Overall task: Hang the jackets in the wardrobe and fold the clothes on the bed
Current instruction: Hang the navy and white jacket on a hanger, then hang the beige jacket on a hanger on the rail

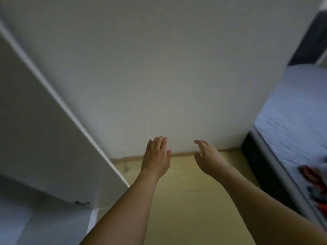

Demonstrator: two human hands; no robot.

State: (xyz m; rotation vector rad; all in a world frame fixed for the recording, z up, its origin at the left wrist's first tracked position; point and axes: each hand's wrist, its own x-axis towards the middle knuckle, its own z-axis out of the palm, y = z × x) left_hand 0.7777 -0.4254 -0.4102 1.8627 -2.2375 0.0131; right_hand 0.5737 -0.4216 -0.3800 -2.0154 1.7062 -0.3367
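Your left hand [156,152] and right hand [206,156] reach forward spread and empty, facing a bare wall. The clothes [314,184] lie blurred at the bed's [292,121] near right edge; turning without looking risks missing them. The wardrobe [35,138] stands left, door open, its contents not visible.
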